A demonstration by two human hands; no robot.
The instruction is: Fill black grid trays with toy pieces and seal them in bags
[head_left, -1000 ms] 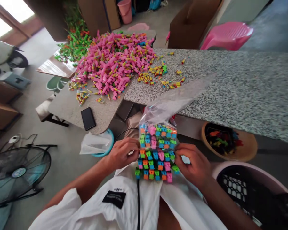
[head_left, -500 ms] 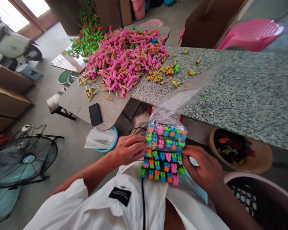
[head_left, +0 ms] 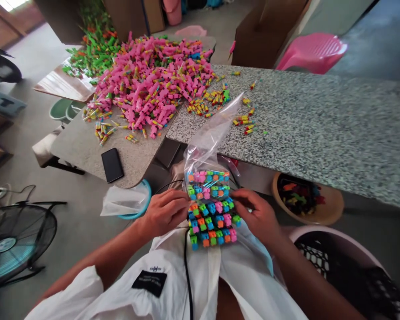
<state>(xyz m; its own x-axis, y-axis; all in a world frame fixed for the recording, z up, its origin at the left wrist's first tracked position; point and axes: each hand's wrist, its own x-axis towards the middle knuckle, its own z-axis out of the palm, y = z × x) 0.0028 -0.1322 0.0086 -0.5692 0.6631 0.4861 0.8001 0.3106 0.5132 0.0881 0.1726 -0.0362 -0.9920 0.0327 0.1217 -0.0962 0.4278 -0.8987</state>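
Observation:
A block of small plastic pieces (head_left: pixel 213 222) in rows of blue, green, orange and pink rests at my lap. A clear plastic bag (head_left: pixel 208 142) covers its upper rows, and the bag's loose end stretches up toward the table edge. The lower rows stick out uncovered. My left hand (head_left: pixel 168 211) pinches the bag's edge at the left side of the block, fingers curled. On the opposite side my right hand (head_left: pixel 255 215) is closed on the bag's edge, thumb and forefinger together. The fingertips are partly hidden against the block.
A heap of pink plastic toys (head_left: pixel 146 84) with yellow tubes covers the left table, beside green ones (head_left: pixel 100 53). A black phone (head_left: pixel 112 165) lies near that table's corner. The speckled table (head_left: pixel 320 133) extends right. Below stand a tan basin (head_left: pixel 333 209) and a fan (head_left: pixel 16 244).
The view has turned right, so the surroundings sit further left. Both hands stay at the sides of the block, and the bag's loose end has shifted and become shorter in view.

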